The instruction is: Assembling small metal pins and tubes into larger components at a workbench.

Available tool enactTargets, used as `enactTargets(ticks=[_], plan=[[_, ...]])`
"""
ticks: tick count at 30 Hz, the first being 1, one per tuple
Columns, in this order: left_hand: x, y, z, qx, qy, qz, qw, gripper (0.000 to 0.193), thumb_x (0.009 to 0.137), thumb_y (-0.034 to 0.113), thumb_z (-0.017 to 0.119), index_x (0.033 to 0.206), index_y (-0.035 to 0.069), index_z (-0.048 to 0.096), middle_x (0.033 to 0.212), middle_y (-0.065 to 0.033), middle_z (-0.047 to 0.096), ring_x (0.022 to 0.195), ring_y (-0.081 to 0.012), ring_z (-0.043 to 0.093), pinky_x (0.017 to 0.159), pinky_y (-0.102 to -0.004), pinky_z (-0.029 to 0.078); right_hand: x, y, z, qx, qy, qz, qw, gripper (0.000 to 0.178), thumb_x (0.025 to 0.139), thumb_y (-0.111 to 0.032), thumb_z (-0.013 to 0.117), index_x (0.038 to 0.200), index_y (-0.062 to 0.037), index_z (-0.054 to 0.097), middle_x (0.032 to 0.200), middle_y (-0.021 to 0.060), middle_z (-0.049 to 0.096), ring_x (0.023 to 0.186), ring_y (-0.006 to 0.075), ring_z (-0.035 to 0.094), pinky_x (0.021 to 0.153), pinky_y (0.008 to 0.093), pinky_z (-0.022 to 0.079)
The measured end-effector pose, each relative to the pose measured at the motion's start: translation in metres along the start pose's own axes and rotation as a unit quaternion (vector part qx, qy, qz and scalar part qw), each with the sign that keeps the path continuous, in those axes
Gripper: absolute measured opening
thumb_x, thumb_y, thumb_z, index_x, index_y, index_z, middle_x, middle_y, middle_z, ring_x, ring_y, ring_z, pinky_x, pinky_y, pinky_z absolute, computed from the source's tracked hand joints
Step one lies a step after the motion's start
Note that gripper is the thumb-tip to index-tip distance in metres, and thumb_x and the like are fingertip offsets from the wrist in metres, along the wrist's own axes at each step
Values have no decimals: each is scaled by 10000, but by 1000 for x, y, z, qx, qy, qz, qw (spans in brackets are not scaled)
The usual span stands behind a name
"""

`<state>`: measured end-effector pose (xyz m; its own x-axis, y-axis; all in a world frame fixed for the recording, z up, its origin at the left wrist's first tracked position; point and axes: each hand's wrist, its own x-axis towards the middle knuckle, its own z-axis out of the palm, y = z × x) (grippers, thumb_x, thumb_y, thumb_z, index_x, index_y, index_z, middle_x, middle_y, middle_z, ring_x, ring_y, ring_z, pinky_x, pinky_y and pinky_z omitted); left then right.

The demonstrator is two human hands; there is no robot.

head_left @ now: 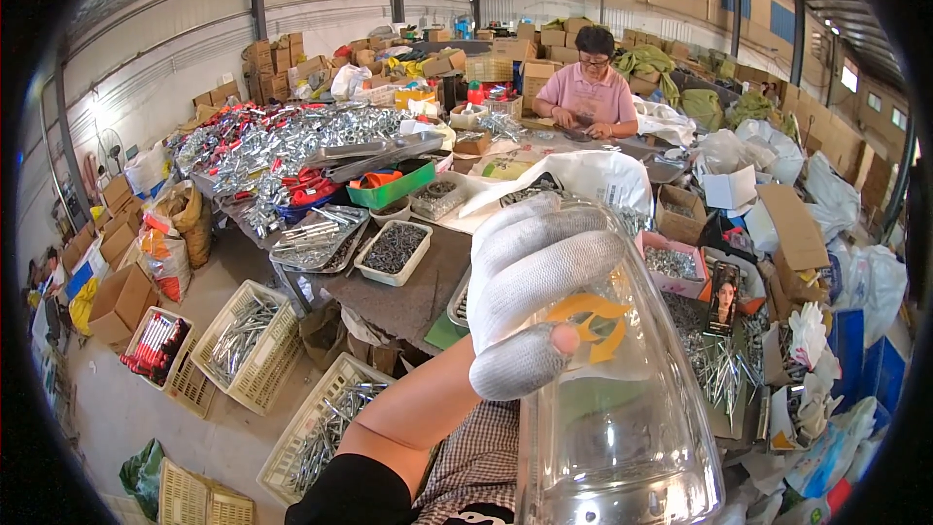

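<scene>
My left hand, in a white knitted glove with a bare thumb tip, is wrapped round a big clear jug-like container. The container is held up close in front of me and covers part of the table. Orange-yellow arrow-like marks show on its see-through side, and clear liquid seems to lie near its lower end. I cannot make out whether it is a bottle or a jug. My right hand is out of view. Just beyond the glove lie a white sack and a pale tray of small dark parts.
Metal fittings pile high on the left of the table. Crates of metal rods stand on the floor. Across the table sits a co-worker, both hands on small parts. A pink box of fasteners, cartons and bags crowd the right side.
</scene>
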<state>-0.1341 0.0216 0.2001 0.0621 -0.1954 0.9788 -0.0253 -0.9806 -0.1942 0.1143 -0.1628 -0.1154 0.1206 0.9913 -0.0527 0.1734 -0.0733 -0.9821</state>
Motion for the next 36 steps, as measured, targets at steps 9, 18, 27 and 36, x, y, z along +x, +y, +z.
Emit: enactTargets(ticks=[9,18,27,36], plan=[[2,3,-1,8,3,-10,1000,576,875,502,535,1020,-37,678,969,-220,676,833,-381,648,778,-450,503,5,17,-4,571,32,220,791,267,942,-280,438,1031,-109,623,974,77,650,884,251,563,769,415,427],[5,1,-1,7,2,10,1000,596,875,508,533,1004,-59,668,950,-238,669,796,-388,652,749,-450,511,-4,20,-1,-64,-18,5,998,230,927,-255,502,1041,-90,615,972,68,650,888,232,583,755,419,464],[6,-3,0,-11,11,25,1000,571,817,469,563,992,-64,669,923,-236,674,743,-368,650,664,-425,515,4,26,-6,588,36,242,771,314,929,-370,483,1040,-124,643,972,71,656,890,254,563,771,426,417],[8,1,-1,-27,3,7,1000,562,836,474,557,1000,-52,668,904,-224,677,743,-360,651,673,-419,519,1,14,-6,596,18,240,766,295,933,-333,478,1043,-110,636,962,90,651,877,253,569,745,401,433]])
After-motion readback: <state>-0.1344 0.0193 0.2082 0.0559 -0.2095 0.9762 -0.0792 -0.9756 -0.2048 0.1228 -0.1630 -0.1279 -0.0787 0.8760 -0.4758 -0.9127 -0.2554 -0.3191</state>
